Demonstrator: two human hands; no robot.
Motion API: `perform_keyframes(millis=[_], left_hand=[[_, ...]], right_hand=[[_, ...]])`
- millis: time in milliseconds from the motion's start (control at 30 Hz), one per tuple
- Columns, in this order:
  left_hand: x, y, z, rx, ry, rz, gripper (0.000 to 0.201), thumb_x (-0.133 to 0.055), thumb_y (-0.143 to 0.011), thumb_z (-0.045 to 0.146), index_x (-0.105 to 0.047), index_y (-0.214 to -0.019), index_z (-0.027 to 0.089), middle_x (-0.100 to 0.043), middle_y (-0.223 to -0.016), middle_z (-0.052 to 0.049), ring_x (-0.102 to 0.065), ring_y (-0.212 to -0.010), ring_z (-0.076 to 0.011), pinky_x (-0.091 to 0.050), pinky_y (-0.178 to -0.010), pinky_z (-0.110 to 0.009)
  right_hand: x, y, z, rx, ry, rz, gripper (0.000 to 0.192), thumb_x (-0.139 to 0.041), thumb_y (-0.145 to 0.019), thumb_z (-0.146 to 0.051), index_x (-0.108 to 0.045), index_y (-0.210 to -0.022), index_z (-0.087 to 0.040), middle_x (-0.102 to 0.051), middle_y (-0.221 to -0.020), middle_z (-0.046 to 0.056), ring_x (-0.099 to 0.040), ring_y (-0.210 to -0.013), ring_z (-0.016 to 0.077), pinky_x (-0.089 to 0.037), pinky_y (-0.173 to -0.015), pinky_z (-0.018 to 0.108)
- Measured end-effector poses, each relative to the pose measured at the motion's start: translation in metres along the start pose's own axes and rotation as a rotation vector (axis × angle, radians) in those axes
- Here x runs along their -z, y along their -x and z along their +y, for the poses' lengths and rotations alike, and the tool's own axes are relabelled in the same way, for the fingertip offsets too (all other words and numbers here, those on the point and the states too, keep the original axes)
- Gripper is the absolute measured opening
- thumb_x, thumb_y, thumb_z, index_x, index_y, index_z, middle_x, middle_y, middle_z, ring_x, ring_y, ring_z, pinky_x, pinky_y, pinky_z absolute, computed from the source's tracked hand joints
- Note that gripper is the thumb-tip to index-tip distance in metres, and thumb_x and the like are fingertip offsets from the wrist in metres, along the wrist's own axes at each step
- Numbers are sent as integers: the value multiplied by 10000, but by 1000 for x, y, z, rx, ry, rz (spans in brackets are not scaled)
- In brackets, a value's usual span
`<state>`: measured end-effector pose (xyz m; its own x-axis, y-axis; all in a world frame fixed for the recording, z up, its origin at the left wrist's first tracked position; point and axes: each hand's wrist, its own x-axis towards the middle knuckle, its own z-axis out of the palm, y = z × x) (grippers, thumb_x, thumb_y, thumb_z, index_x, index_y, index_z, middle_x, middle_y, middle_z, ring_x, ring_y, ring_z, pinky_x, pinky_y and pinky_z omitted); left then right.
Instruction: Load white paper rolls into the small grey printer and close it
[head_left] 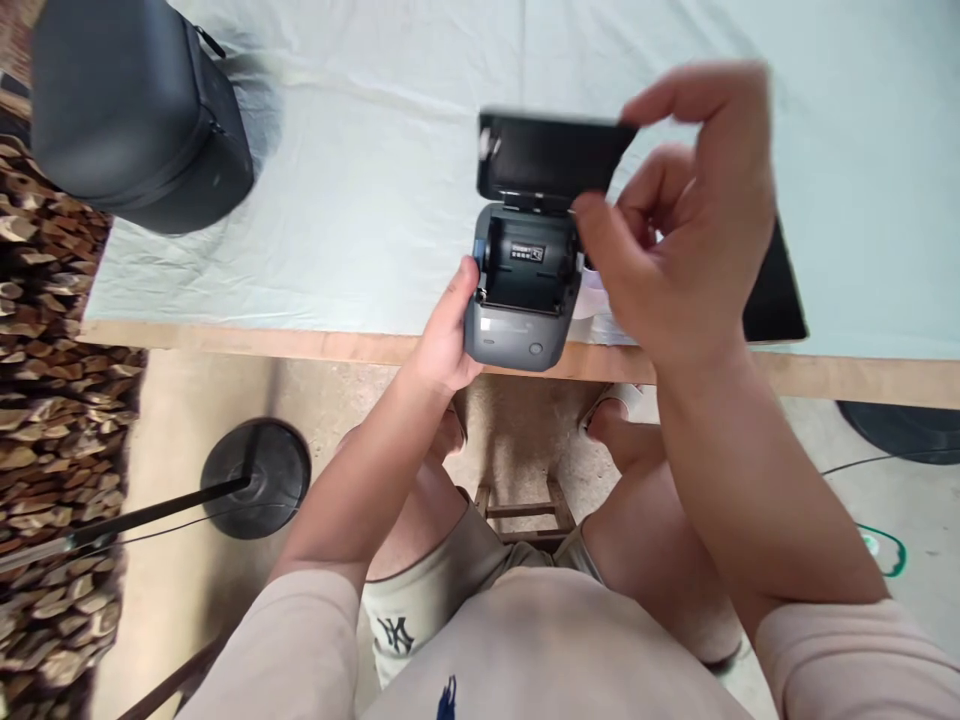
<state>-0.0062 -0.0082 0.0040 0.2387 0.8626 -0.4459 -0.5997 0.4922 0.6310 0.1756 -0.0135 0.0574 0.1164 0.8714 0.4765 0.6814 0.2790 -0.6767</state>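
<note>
A small grey label printer (517,325) stands at the near edge of the table (360,345), its black lid (551,155) swung up and open. The paper bay inside looks bare, with a small label on its back wall. My left hand (446,335) grips the printer's left side. My right hand (682,230) hovers at the printer's right, its forefinger and thumb touching the right edge of the raised lid. A white paper roll (589,305) shows partly under my right hand, beside the printer.
A pale cloth (360,150) covers the table. A black zip case (135,105) sits at the far left. A flat black thing (772,295) lies to the right, partly hidden. Below stand round black stand bases (259,475) and a wooden stool (525,510).
</note>
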Motion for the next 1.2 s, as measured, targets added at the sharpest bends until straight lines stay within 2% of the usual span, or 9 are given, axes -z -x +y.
perform_keyframes(millis=[167, 333, 500, 800, 900, 967, 1033, 1100, 1200], left_hand=[[3, 15, 3, 102, -40, -27, 634, -474, -1208, 735, -770, -1581, 316, -942, -1308, -53, -836, -1489, -366, -734, -1221, -487], [3, 16, 14, 87, -30, -32, 719, -445, -1188, 798, -841, -1425, 247, -942, -1299, -91, -816, -1517, -357, -727, -1238, -473], [0, 11, 25, 43, 14, -23, 676, -460, -1190, 751, -839, -1430, 245, -938, -1332, -110, -804, -1529, -356, -724, -1244, -493], [-5, 22, 21, 38, 57, -5, 815, -371, -1168, 858, -670, -1727, 346, -904, -1430, -108, -723, -1631, -387, -670, -1288, -544], [-3, 20, 19, 22, 64, -9, 840, -363, -1164, 873, -647, -1746, 338, -896, -1424, -105, -691, -1666, -409, -663, -1293, -578], [-3, 16, 18, 2, 81, -13, 799, -391, -1173, 849, -649, -1738, 347, -893, -1428, -81, -685, -1675, -409, -666, -1294, -576], [-3, 12, 17, -3, 99, -19, 712, -429, -1197, 782, -666, -1717, 358, -894, -1437, -53, -692, -1671, -389, -668, -1301, -553], [-4, 7, 15, 4, 106, -32, 635, -440, -1224, 702, -701, -1676, 341, -898, -1441, -38, -701, -1667, -357, -663, -1319, -514], [-3, 1, 11, 9, 99, -58, 607, -428, -1239, 674, -773, -1566, 296, -904, -1438, -34, -702, -1670, -319, -647, -1343, -452]], right_hand=[[7, -13, 16, -86, -65, 137, 411, -736, -911, -465, -459, -1188, -343, -707, -1215, 14, -554, -716, 157, -449, -643, 359], [19, -1, 21, -213, 201, -14, 252, -735, -973, -459, -615, -1131, -304, -671, -869, 27, -583, -732, 223, -533, -759, 422], [-3, 24, 35, -221, 454, -222, 424, -908, -895, -497, -731, -1215, -283, -717, -1069, 101, -671, -903, 294, -597, -824, 478], [-36, 41, 44, -165, 559, -169, 426, -631, -989, -230, -753, -1386, -323, -783, -1276, 131, -747, -1213, 391, -615, -996, 560], [-42, 38, 53, -171, 346, -64, 615, -663, -893, -275, -625, -1505, -327, -809, -1255, 102, -752, -975, 313, -601, -863, 494], [-43, 32, 62, -226, 93, 71, 629, -698, -810, -368, -556, -1422, -321, -804, -1153, 80, -683, -815, 261, -569, -761, 448], [-37, 24, 72, -338, -220, 164, 557, -679, -753, -429, -515, -1278, -337, -796, -1143, 84, -700, -837, 268, -549, -693, 421], [-25, 17, 81, -475, -529, 99, 482, -635, -749, -434, -517, -1208, -347, -803, -1315, 110, -790, -1070, 320, -599, -710, 432], [-5, 11, 85, -549, -737, -168, 390, -605, -833, -413, -603, -1220, -358, -790, -1465, 89, -780, -1390, 354, -706, -881, 525]])
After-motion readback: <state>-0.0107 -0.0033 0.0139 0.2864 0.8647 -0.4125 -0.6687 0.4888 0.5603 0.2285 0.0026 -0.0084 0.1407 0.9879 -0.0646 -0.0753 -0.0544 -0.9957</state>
